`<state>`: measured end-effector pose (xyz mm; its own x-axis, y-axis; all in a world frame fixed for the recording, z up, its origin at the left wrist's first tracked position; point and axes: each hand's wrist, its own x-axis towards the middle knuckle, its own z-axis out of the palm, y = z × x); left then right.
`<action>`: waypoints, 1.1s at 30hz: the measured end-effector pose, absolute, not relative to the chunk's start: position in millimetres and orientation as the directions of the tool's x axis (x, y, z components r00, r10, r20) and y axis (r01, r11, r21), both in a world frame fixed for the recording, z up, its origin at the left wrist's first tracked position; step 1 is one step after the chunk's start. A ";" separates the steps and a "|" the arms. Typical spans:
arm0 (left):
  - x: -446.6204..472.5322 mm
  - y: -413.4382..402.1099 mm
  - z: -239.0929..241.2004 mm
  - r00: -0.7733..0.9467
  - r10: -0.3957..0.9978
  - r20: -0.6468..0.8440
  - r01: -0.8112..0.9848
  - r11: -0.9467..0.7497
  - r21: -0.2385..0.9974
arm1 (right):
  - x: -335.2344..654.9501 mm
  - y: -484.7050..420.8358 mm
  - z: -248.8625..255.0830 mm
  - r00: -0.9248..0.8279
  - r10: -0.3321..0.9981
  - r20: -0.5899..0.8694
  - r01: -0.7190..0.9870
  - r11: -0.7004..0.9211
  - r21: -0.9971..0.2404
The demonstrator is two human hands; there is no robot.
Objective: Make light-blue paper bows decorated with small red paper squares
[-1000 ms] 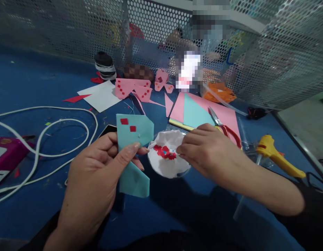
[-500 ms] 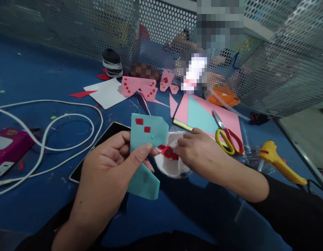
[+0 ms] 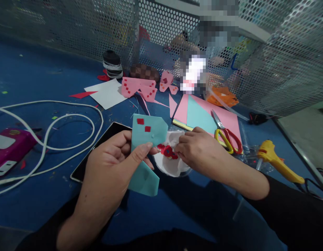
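Note:
Between the thumb and fingers of my left hand [image 3: 116, 160] is a turquoise paper cutout [image 3: 148, 139], with two small red squares stuck on its upper part and a pale dot beside them. To its right stands a small bowl [image 3: 165, 167] lined with white material, holding red paper pieces [image 3: 168, 151]. Over the right rim of this bowl, my right hand [image 3: 196, 146] has its fingers pinched together. What those fingertips hold, if anything, is hidden from view.
A pink paper butterfly [image 3: 140, 87] lies behind, near white paper [image 3: 109, 94]. Scissors [image 3: 225, 136] rest on coloured sheets [image 3: 203, 115]. A yellow glue gun [image 3: 280, 160] lies right. A white cable [image 3: 98, 129] loops beside a magenta power strip [image 3: 15, 150]. A dark tablet-like slab [image 3: 83, 170] sits under my left hand.
Both hands stay almost in place. The view has shifted very slightly, and my right fingers have moved a little at the bowl's rim.

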<state>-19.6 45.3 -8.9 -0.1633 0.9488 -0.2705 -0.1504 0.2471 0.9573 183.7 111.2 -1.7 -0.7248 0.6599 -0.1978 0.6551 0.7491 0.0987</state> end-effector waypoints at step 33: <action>22.1 11.3 25.9 -0.006 0.994 -0.109 0.241 0.108 0.964 | 207.3 1.1 2.3 -0.053 0.996 0.071 0.022 0.072 -0.997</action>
<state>22.1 11.3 25.9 -0.0064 0.9940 -0.1095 0.2411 0.1078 0.9645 207.3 1.1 2.3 -0.0528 0.9961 0.0710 0.0224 0.0722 -0.9971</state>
